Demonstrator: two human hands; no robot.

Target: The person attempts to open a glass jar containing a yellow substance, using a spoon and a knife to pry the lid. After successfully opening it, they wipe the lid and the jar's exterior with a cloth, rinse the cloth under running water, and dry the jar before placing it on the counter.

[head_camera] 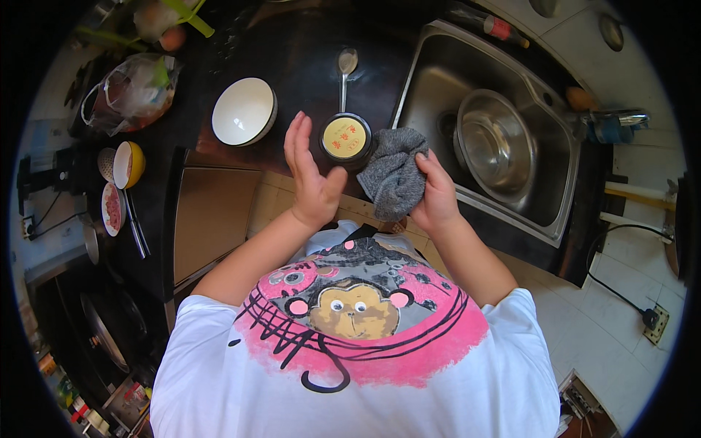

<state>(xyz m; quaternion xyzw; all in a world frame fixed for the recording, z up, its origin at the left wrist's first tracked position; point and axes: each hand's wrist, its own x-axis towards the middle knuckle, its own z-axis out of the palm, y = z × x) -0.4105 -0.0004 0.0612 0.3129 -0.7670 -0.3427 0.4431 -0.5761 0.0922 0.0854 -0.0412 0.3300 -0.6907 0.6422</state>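
A dark jar (345, 139) with a yellow label on its lid stands near the counter's front edge, between my two hands. My left hand (312, 175) is held just left of it, fingers extended and thumb apart, with nothing in it. In my right hand (438, 191) is a bunched grey cloth (397, 169), which hangs beside the jar's right side; whether it touches the jar I cannot tell. Just beyond the jar lies a metal spoon (345, 71), its handle pointing towards the lid. To the left sits a white-lined bowl (244, 111).
On the right, a steel sink (438, 71) holds a metal basin (495, 148) below the faucet (619, 117). A bottle (501, 28) lies behind it. Leftward are a plastic bag (137, 93), a yellow bowl (130, 164) and a dish of minced meat (113, 209).
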